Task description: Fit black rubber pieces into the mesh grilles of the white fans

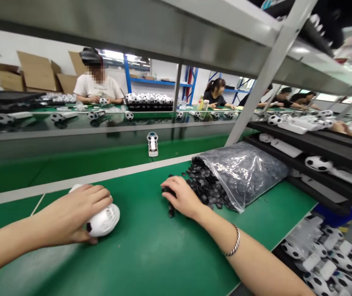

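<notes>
On the green tabletop (151,250), at the left, my left hand (79,211) is closed round a white ball-shaped piece (104,221) with a dark patch. To its right, my right hand (182,196) bends its fingers over a few small black discs (171,209) at the left edge of a heap; whether it grips any is hidden. The heap of black discs (206,183) spills out of a clear plastic bag (249,168) lying on its side.
Beyond the table edge, a white football-patterned device (152,144) lies on a green belt (117,158). Black trays (311,142) with similar pieces stand at the right. A slanted post (265,74) rises behind the bag. People sit across the line.
</notes>
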A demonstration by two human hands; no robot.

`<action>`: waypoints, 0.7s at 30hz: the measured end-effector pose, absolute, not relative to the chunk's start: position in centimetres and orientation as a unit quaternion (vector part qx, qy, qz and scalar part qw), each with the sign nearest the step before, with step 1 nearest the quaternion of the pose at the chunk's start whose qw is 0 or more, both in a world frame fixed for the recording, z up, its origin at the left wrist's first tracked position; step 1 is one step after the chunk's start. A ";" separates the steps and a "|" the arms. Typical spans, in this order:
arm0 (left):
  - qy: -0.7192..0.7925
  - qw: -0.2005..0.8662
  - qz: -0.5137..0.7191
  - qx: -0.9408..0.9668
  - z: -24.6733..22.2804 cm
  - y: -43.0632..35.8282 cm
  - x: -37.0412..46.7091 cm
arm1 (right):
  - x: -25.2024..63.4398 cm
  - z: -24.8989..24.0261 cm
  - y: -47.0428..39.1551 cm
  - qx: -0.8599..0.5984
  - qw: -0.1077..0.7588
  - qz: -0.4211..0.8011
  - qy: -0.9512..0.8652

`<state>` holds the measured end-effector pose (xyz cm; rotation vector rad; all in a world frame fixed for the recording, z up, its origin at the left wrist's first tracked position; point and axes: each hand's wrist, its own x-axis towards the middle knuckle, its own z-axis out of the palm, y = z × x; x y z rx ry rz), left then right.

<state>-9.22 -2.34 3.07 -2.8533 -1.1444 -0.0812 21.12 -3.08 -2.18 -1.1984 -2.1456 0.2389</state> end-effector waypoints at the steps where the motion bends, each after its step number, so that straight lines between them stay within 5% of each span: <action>1: -0.385 0.023 -0.003 -0.922 2.9 -2.5 -8.9 | 21.3 -2.2 -3.0 -0.480 0.321 0.079 -0.812; 10: -0.499 0.184 -0.079 -0.843 -1.4 -7.2 -6.2 | 21.8 -2.1 -2.1 -0.605 0.139 0.054 -0.782; 21: -0.566 -0.035 -0.020 -0.823 0.9 -3.6 -5.0 | 19.9 -2.5 -3.3 -0.502 0.095 0.046 -0.858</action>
